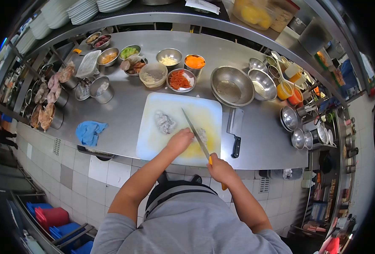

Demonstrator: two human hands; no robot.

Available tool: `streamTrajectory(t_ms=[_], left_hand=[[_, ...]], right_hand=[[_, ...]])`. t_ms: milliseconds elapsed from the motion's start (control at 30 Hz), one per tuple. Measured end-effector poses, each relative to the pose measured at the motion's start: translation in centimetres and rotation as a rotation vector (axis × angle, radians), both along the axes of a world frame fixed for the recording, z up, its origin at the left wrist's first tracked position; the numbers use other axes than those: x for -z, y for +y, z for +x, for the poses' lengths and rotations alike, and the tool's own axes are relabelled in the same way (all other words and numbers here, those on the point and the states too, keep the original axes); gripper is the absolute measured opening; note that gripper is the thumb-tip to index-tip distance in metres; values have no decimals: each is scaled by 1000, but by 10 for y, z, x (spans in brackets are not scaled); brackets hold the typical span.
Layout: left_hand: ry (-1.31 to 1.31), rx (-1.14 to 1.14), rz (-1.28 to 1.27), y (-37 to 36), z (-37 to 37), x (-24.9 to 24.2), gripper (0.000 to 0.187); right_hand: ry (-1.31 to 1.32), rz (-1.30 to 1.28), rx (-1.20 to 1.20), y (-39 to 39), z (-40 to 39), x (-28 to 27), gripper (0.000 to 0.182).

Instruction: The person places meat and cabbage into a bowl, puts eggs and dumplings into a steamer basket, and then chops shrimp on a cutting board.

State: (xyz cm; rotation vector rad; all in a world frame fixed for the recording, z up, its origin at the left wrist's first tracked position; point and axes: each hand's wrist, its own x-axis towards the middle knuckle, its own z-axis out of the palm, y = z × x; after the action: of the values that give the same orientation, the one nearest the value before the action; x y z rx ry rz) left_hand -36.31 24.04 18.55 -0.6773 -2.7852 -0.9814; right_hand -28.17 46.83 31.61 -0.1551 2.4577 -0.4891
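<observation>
My right hand (221,170) is closed round the yellow handle of a long kitchen knife (194,132), its blade slanting up and left across the white cutting board (153,146). Beside the blade, my left hand (180,140) rests low over the board with its fingers bent together; what they pinch, if anything, is hidden. Just right of the blade lies a small heap of pale chopped pieces (202,136), partly covered by the knife. A larger heap of pale, greyish, wet-looking pieces (165,122) sits on the board's left half. Yellowish stains mark the board's right side.
A cleaver (236,131) with a black handle lies right of the board. Behind stand a large metal bowl (232,86), a bowl of orange-red strips (181,80) and several other food bowls. A blue cloth (90,132) lies left; a shelf (170,17) crosses the back.
</observation>
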Motion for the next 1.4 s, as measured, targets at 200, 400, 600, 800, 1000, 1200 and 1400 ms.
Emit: streamTrajectory(t_ms=[200,400,600,800,1000,1200,1400], left_hand=[[-32,-2,-7,1,3,-5,11],[-6,20,-15,-1,5,-4,13],[-19,-34,30,1,5,1,11],[2,45,-3,-3,8,-2,14],[-104,-73,172,-14,19,-7,20],[-12,-60,107,-10,18,-8,15],[-26,-52,54,-9,12,-3,11]], right_hand=[[81,-67,41,-16,-5,65,38],[124,-153,8,-16,-42,54,37],[63,-117,55,-15,-10,64,37],[146,-138,41,-24,-48,83,38],[161,-130,48,-3,-24,54,40],[122,-111,12,-23,-17,52,40],[31,-56,1,-22,-10,22,35]])
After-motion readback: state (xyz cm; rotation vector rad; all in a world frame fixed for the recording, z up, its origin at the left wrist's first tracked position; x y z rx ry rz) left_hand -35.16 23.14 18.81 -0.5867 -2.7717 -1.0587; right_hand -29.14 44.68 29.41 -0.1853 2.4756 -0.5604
